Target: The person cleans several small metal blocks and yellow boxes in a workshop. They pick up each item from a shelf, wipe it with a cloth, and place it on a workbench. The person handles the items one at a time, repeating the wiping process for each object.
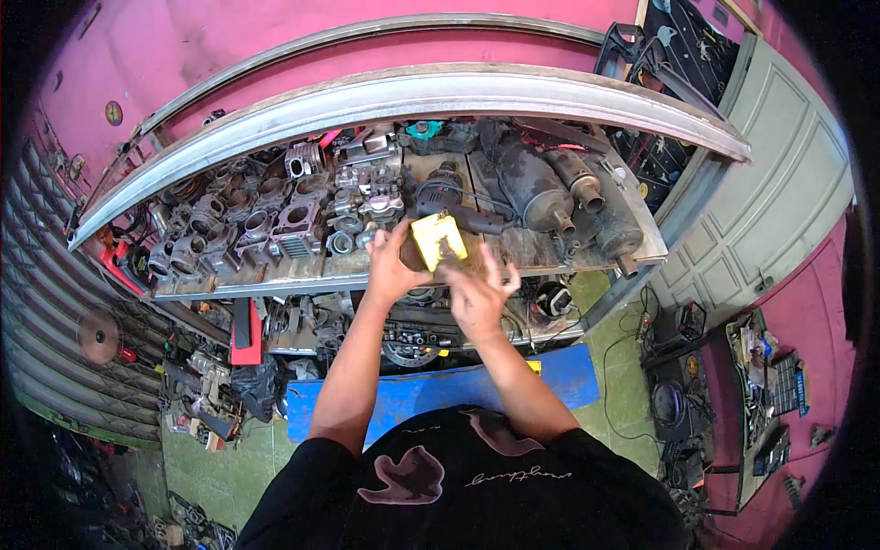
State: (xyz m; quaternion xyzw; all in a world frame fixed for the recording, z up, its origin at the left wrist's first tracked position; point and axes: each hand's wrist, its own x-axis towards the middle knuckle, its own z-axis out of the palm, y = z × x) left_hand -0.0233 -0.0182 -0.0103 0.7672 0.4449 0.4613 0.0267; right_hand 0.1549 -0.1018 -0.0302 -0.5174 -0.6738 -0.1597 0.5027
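A small yellow box-shaped piece (pixel 427 240), with dark smudges or a dark opening on its face, is held up over the front of the workbench. My left hand (pixel 392 268) grips it from the left side, fingers and thumb around its edge. At its lower right is my right hand (pixel 480 298), some fingers raised and spread apart. The thumb side of that hand is smeared by motion, close against the yellow piece. Just behind, on the bench, lies a dark corded power tool (pixel 440 191), partly hidden by the yellow piece.
Several metal engine cylinders (pixel 298 220) crowd the bench's left half, and dark exhaust mufflers (pixel 533 188) lie on its right. A metal rail (pixel 412 92) spans above the bench. Below, a blue board (pixel 573 376) lies before a shelf of parts. A pale door (pixel 761 174) stands right.
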